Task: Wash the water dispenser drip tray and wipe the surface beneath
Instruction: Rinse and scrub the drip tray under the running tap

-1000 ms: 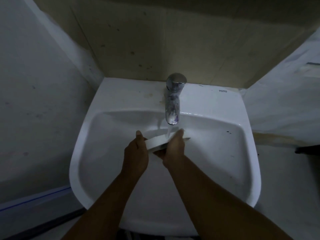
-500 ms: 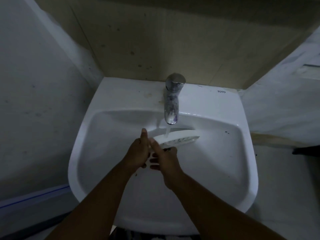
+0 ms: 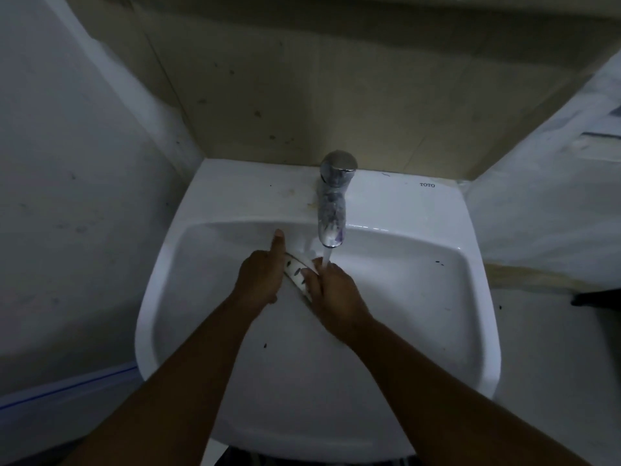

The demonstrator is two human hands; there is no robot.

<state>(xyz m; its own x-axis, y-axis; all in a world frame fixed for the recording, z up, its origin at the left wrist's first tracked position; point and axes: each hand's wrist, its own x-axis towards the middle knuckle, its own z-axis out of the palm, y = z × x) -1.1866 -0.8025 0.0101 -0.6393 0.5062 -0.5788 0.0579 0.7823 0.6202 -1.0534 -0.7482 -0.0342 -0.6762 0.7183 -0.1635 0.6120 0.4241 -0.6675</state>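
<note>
Over the bowl of the white ceramic wall basin (image 3: 252,196), just under the spout of the chrome tap (image 3: 332,203), the white slotted plastic drip tray (image 3: 297,269) is held tilted between both hands, its dark slots facing up. The left hand (image 3: 260,280) grips the tray's left edge with its fingers curled underneath and its thumb sticking straight up. The right hand (image 3: 336,290) has its fingers wrapped over the tray's right side, where the thin stream of running water (image 3: 326,257) lands on tray and knuckles.
</note>
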